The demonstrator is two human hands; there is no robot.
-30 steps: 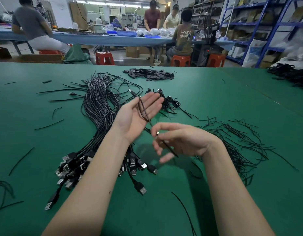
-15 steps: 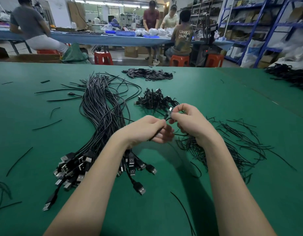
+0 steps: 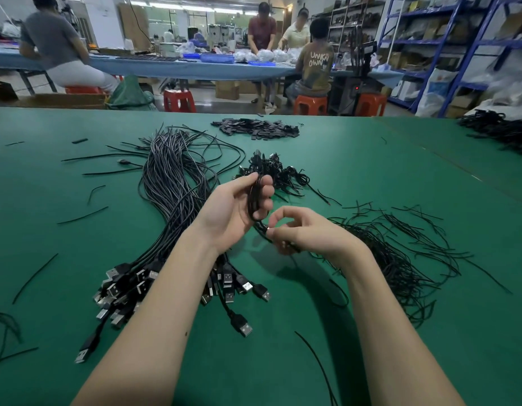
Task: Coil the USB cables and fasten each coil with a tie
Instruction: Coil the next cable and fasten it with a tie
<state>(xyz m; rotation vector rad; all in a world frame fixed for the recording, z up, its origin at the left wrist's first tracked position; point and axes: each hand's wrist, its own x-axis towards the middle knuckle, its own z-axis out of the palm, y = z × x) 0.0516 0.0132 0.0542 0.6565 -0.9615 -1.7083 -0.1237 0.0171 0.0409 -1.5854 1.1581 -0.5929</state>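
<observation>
left hand (image 3: 233, 212) gripping coiled cable (image 3: 255, 200), right hand (image 3: 306, 232) pinching its tail; cable bundle (image 3: 172, 183) beside

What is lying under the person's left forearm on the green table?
Under the left forearm lies the big bundle of USB cables, its plugs fanned out on both sides on the green table. The middle plugs are covered by the arm, so their number can't be told.
</observation>
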